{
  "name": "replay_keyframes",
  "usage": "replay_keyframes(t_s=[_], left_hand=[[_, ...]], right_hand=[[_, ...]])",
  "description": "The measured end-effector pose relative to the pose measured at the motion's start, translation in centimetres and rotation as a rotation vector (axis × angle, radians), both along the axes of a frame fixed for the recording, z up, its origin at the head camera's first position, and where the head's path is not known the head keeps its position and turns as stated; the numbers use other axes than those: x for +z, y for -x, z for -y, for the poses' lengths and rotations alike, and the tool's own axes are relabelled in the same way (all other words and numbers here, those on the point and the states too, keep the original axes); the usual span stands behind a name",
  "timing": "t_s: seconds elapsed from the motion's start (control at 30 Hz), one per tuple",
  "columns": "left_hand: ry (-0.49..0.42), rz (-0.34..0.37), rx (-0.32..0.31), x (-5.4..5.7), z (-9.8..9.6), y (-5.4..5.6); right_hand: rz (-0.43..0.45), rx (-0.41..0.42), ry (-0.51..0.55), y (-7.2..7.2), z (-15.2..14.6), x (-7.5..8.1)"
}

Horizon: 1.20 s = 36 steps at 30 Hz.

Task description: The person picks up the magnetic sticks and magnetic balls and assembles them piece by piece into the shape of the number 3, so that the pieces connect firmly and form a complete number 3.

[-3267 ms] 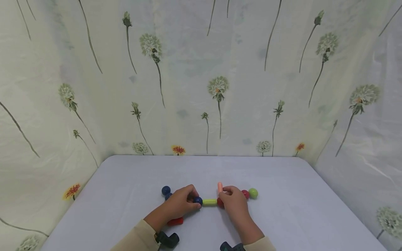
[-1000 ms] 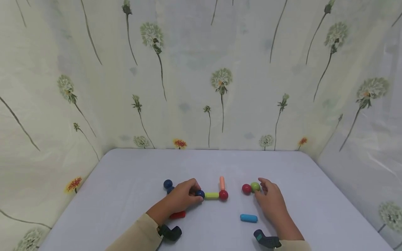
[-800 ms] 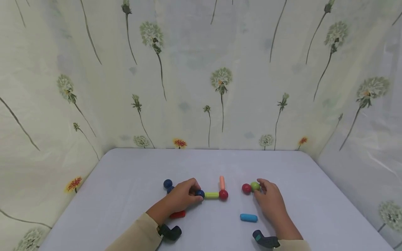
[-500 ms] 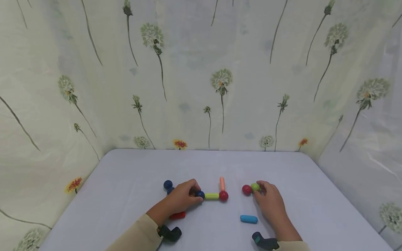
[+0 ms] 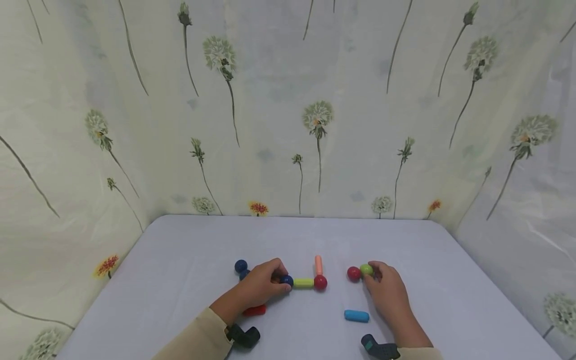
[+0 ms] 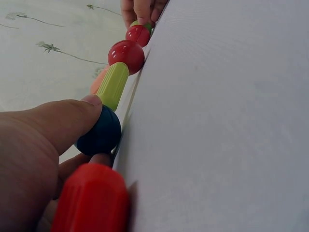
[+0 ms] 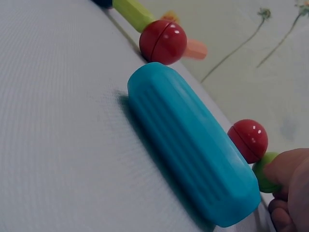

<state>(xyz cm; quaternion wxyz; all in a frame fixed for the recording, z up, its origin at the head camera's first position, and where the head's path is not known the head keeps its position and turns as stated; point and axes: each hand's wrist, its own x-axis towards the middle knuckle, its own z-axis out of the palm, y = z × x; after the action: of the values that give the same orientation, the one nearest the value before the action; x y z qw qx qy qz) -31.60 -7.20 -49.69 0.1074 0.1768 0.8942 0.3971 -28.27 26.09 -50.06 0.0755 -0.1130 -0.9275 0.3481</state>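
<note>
My left hand pinches a dark blue ball between thumb and fingers. From that ball a yellow-green rod runs right to a red ball, and a peach rod points away from the red ball toward the back. Further right, my right hand pinches a lime green ball from its right side. A second red ball sits against the left of the green one. All these pieces rest on the white table.
A blue ridged rod lies in front of the right-hand pair. By my left wrist is a red rod, partly covered by the hand. Behind that hand sit dark blue balls. A flowered curtain backs the table.
My right hand has left the peach rod and red ball and moved right to the green ball, its fingers closing onto it. The blue rod has come into view. My left hand keeps its hold.
</note>
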Motion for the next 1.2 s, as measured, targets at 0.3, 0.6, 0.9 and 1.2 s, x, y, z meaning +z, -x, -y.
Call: replay_keyframes(t_s=[0.3,0.6,0.9,1.2], left_hand=[[0.007,0.001,0.0,-0.2,0.3,-0.2],[0.009,0.0,0.006,-0.1,0.5,-0.2],[0.013,0.0,0.001,0.0,0.5,-0.3],[-0.006,-0.027,-0.015,0.0,0.3,0.0]], right_hand=[[-0.029,-0.015,0.029,-0.1,0.3,-0.3],[-0.077,-0.08,0.094,-0.1,0.1,-0.2],[-0.033,-0.084,0.151,-0.1,0.2,-0.1],[-0.069,-0.081,0.18,-0.1,0.5,0.8]])
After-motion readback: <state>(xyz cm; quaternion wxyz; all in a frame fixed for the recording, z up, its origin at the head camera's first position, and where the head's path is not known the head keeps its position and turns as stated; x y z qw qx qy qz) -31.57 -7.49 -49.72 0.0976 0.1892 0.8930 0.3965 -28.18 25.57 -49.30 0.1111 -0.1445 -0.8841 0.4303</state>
